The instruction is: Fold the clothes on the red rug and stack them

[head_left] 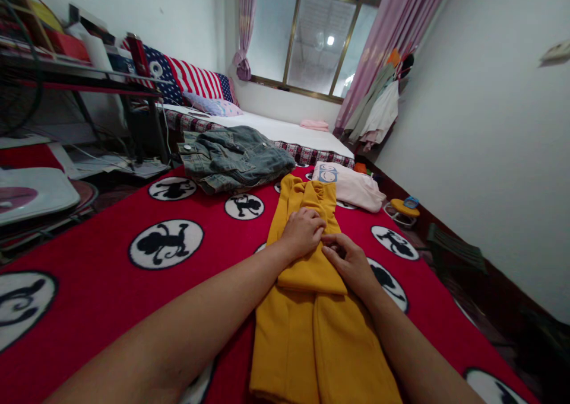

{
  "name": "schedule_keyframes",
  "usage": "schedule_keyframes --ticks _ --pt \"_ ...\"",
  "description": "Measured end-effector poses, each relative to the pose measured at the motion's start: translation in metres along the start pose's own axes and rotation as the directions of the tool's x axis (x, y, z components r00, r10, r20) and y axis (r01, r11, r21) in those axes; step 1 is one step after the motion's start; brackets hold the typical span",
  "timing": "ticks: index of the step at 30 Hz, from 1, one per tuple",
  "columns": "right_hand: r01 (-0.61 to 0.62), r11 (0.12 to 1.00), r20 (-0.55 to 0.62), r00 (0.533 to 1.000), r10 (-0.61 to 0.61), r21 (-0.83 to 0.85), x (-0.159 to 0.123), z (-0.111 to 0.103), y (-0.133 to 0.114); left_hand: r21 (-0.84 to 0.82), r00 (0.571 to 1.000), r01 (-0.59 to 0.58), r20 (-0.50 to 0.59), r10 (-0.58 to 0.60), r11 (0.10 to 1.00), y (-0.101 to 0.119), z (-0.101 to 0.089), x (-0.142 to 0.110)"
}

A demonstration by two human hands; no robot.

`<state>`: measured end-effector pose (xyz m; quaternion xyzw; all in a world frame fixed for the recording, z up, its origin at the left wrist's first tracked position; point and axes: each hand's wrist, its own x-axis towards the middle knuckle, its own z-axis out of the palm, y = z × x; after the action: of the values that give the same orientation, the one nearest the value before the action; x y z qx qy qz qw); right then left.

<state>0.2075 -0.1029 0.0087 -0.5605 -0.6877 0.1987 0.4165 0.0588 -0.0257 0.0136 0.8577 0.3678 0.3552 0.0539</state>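
Observation:
A mustard-yellow garment [289, 333] lies lengthwise on a red blanket [214, 244], partly folded over itself, with gathered fabric at its far end. I cannot make out what kind of garment it is. My left hand [304, 231] rests palm down on the folded upper part, its fingers curled into the cloth. Close beside it, my right hand [350, 260] has thumb and fingers bent together at the right edge of the fold. The fingertips of both hands are partly hidden.
A denim jacket [238, 158] lies bundled beyond the yellow garment on the left, and a folded pale pink garment [350, 184] at the right. Further back is a bed [285, 132] under a window. A cluttered desk [89, 75] stands left; a small stool [404, 208] stands right.

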Motion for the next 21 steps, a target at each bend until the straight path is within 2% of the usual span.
schedule_keyframes --ticks 16,19,21 --pt "-0.002 1.0 -0.006 1.0 0.002 -0.001 -0.0003 -0.0009 -0.0024 -0.003 1.0 0.021 0.002 -0.021 1.0 0.0023 -0.0017 -0.0005" --pt "0.003 1.0 -0.013 1.0 -0.003 0.004 -0.0001 -0.0008 -0.0031 0.03 0.994 0.112 0.001 -0.112 0.993 0.0019 0.0 0.0002" --pt "0.008 1.0 -0.025 1.0 -0.008 0.004 -0.0002 -0.0006 -0.0028 0.042 0.976 0.203 0.073 -0.206 0.978 0.0 0.0013 0.002"
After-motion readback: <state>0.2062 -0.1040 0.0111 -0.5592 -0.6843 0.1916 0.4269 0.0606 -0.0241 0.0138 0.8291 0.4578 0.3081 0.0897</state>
